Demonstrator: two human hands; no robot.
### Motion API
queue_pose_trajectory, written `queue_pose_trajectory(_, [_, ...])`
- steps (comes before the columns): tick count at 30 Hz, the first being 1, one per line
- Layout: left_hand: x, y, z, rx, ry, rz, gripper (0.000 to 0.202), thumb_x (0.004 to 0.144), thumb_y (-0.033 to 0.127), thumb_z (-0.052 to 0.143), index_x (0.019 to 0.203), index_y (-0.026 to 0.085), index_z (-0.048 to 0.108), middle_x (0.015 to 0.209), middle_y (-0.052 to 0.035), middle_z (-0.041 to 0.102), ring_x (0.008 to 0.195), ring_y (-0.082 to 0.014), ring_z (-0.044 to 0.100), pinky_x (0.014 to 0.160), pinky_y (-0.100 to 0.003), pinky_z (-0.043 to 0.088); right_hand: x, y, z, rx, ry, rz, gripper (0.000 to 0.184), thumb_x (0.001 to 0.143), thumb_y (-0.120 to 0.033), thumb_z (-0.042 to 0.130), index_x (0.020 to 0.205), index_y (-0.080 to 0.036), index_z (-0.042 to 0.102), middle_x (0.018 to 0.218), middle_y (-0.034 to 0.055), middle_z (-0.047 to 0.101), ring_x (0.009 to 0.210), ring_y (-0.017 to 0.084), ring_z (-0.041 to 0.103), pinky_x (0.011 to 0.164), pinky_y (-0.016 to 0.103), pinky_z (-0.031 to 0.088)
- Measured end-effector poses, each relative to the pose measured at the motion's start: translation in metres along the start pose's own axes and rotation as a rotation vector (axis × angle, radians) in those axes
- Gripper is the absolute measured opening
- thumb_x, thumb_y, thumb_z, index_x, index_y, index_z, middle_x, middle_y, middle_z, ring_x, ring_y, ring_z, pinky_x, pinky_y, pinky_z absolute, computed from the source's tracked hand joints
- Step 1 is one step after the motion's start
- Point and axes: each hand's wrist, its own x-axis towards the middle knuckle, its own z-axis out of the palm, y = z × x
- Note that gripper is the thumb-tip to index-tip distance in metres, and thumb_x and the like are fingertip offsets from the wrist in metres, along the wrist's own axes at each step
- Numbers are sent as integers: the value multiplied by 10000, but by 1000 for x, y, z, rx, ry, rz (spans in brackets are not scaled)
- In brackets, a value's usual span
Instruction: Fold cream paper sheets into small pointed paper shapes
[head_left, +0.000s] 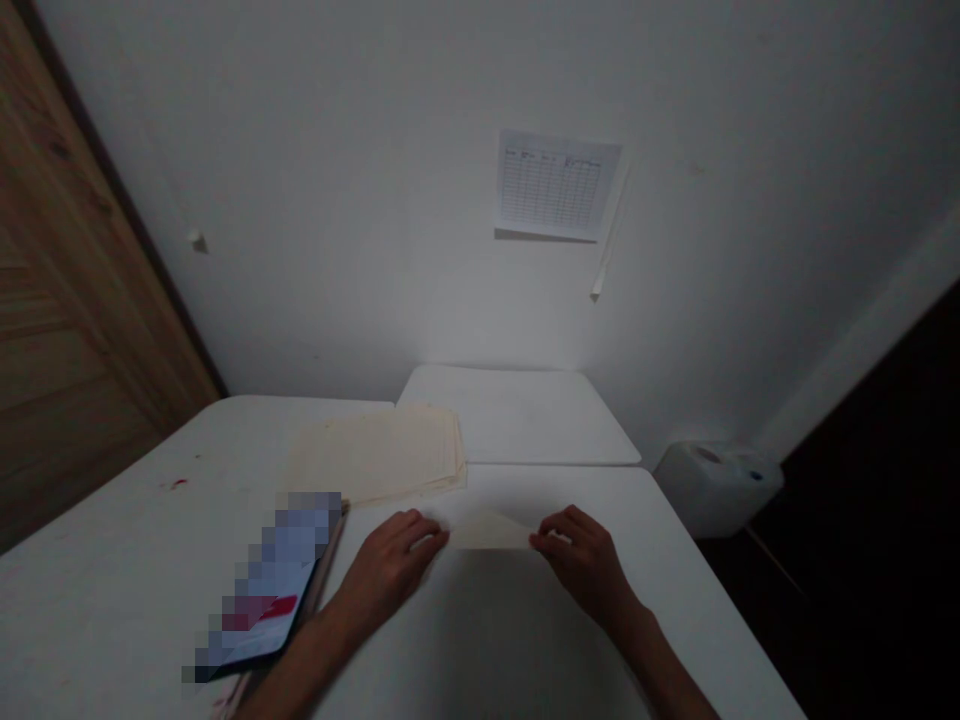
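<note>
A small cream sheet of paper (489,530) lies on the white table (480,640), seemingly folded, with a raised peak in the middle. My left hand (390,568) has its fingers curled and pinched on the paper's left end. My right hand (583,558) pinches the right end in the same way. Both hands rest on the tabletop.
A stack of cream sheets (382,452) lies behind my left hand. A tablet or phone with a lit screen (268,590) sits at the left. A second white table (525,412) stands against the wall, a printed sheet (555,185) above it. A wooden door (67,300) is at the left.
</note>
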Motion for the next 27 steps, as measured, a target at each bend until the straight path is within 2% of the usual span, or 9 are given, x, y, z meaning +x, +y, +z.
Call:
queue_pose_trajectory(4, [-17,6,13,174,-113,52,259,921,85,429,982,199,654,965,-75,690,890,-230,611,780,-383,519,-16,-4,5,-100,-201,-11,203,900,-89,541,927,-234,681,908,38,673,842,188,541,769,309,434])
queue_pose_trajectory(8, [-26,7,24,195,-299,-14,284,863,36,487,1028,197,653,1098,-88,675,1013,-265,604,854,-417,521,-15,-14,-1,-77,-408,95,298,825,-44,544,1031,-226,659,1034,49,646,985,213,516,896,333,407])
queue_pose_trajectory(12, [-29,5,28,172,-369,-73,327,834,20,525,1072,209,645,1147,-89,663,1068,-285,598,898,-445,513,0,-36,-5,-72,-485,157,310,742,-156,624,1049,-194,631,1096,84,604,1036,266,480,950,405,366])
queue_pose_trajectory(16, [-29,7,28,114,-367,-100,322,849,27,503,1077,208,641,1129,-96,665,1067,-284,600,893,-456,516,11,-55,9,-49,-471,144,178,882,-178,496,1009,-195,619,1012,79,600,951,228,500,883,359,392])
queue_pose_trajectory(18, [-29,10,25,51,-352,-138,309,870,47,477,1075,213,638,1131,-95,658,1062,-271,599,896,-451,514,13,-58,18,-27,-448,147,195,932,-194,453,1037,-213,616,1003,70,589,936,213,501,865,342,395])
queue_pose_trajectory(23, [-27,19,18,-256,-223,-294,316,871,76,429,1098,202,609,1219,-105,590,1129,-219,553,957,-390,479,13,-55,30,8,-403,173,180,952,-215,473,1011,-235,642,959,47,579,897,189,509,834,318,392])
queue_pose_trajectory(27, [-25,22,21,-362,-161,-443,182,894,189,490,995,216,639,1126,-83,631,1067,-215,585,945,-379,482,19,-57,42,-1,-384,232,180,949,-275,516,878,-212,669,917,43,603,868,183,540,813,304,407])
